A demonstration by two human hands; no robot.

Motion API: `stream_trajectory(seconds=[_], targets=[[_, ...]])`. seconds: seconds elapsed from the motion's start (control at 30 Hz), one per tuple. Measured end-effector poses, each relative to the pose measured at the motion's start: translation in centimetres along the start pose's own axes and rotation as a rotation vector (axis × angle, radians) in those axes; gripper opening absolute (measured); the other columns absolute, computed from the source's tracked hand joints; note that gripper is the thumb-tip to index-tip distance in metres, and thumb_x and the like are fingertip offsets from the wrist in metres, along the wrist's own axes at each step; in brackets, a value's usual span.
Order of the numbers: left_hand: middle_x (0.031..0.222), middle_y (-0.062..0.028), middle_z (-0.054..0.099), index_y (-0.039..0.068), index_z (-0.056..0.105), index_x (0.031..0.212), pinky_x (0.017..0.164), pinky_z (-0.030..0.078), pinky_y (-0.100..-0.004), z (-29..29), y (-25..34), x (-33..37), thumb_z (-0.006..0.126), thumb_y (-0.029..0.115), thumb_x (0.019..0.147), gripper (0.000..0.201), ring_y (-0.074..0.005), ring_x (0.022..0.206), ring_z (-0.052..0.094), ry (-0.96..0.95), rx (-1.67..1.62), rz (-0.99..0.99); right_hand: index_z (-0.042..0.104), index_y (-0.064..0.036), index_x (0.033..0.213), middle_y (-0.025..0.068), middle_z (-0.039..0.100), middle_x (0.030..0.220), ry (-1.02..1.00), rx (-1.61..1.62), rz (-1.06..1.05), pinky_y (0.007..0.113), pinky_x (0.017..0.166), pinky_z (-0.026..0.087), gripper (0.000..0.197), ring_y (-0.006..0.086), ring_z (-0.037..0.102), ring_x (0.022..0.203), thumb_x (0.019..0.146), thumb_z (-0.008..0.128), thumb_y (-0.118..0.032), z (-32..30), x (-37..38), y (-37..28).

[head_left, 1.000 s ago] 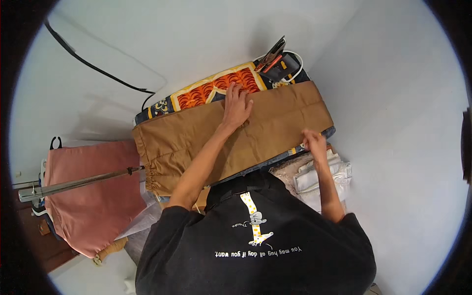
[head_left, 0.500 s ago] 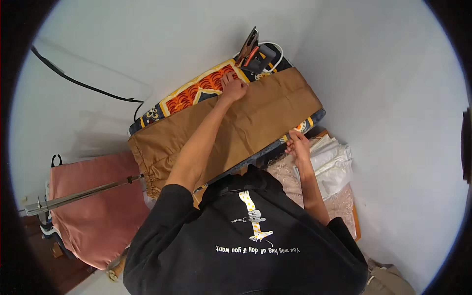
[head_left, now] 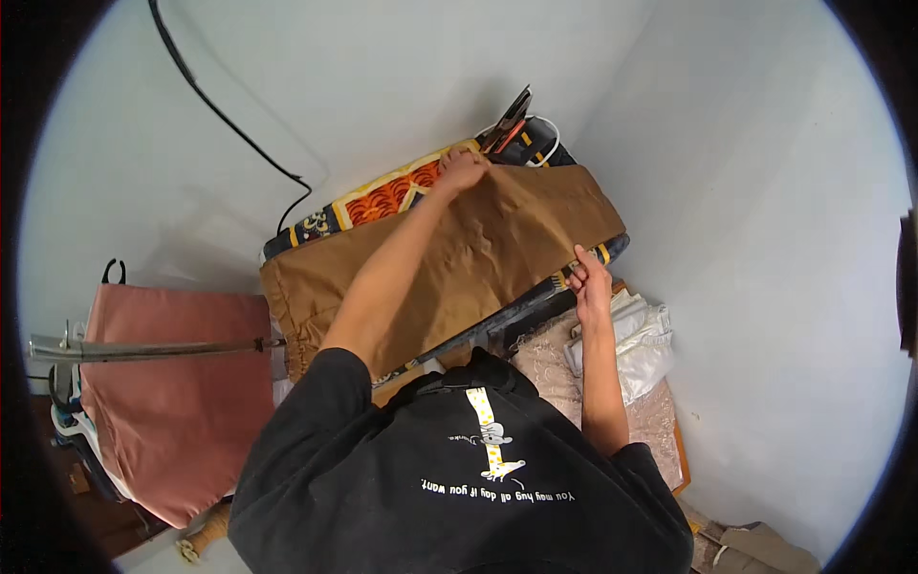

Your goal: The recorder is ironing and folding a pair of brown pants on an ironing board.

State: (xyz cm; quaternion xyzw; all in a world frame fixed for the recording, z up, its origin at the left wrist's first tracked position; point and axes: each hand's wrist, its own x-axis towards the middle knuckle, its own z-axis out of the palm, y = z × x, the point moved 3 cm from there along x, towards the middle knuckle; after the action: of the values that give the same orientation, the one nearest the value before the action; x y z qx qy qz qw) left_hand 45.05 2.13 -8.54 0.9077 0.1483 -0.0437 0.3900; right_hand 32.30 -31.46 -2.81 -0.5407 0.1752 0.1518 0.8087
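A brown satiny garment point(head_left: 449, 268), gathered by elastic at its left end, lies lengthwise over a padded board with a patterned orange, yellow and dark blue cover point(head_left: 387, 196). At the far edge my left hand point(head_left: 464, 170) pinches the garment, and the cloth there is raised into folds. My right hand point(head_left: 591, 282) is at the near right edge, its fingers curled and the fingertips closed on the garment's hem. Behind my left hand an iron point(head_left: 507, 124) stands upright on the board, its soleplate facing left and a white cord point(head_left: 555, 143) looping beside it.
Left of the board, pink satiny cloth point(head_left: 182, 392) hangs behind a metal rail point(head_left: 143, 349). A black cable point(head_left: 210, 100) runs along the wall. Lace-like pink fabric point(head_left: 550, 364) and folded white cloth point(head_left: 636, 344) are piled at the right. Walls close in behind and to the right.
The view has shifted, so the board sits lower. Folds have risen in the garment between my hands, and its far edge by my left hand is pulled up.
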Motion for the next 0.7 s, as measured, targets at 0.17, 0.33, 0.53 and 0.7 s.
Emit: stream_trajectory(seconds=[0.17,0.33,0.53,0.7], targets=[[0.159,-0.0132,0.037,0.018,0.079,0.110,0.122,0.023,-0.0485,-9.4,-2.4,-7.3,0.066,0.044,0.091,0.035,-0.0352,0.147,0.024,0.030,-0.361,0.118,0.058,-0.0137,0.078,-0.0062,0.040,0.061,-0.210,-0.057,0.086,0.027,0.060,0.044,0.023,0.0073,0.039,0.054,0.096,0.072,-0.019,5.6,-6.9,0.6],[0.159,-0.0113,0.038,0.017,0.079,0.107,0.121,0.024,-0.0483,-15.0,-14.3,-15.2,0.063,0.039,0.095,0.029,-0.0371,0.145,0.027,0.125,-0.135,0.124,0.057,-0.0107,0.082,-0.0041,0.047,0.064,-0.608,-0.214,0.439,0.028,0.063,0.048,0.025,0.0083,0.045,0.056,0.100,0.069,-0.023,10.3,-12.8,8.6],[0.152,-0.0202,0.042,0.007,0.063,0.120,0.115,0.034,-0.0564,-12.9,-20.1,-25.5,0.067,0.019,0.093,0.030,-0.0444,0.142,0.035,0.569,0.219,0.031,0.069,-0.0035,0.127,0.0052,0.072,0.077,-0.832,-0.945,0.319,0.026,0.060,0.048,0.040,0.0087,0.064,0.070,0.097,0.073,-0.029,8.5,-11.6,12.7],[0.152,-0.0230,0.043,0.002,0.057,0.133,0.123,0.027,-0.0551,-6.9,-9.9,-30.2,0.060,0.021,0.099,0.039,-0.0421,0.147,0.032,0.561,0.070,0.161,0.073,-0.0033,0.118,0.0185,0.068,0.094,-0.310,-1.332,-1.042,0.045,0.084,0.051,0.033,0.0356,0.065,0.094,0.095,0.071,-0.026,7.5,-3.3,8.0]])
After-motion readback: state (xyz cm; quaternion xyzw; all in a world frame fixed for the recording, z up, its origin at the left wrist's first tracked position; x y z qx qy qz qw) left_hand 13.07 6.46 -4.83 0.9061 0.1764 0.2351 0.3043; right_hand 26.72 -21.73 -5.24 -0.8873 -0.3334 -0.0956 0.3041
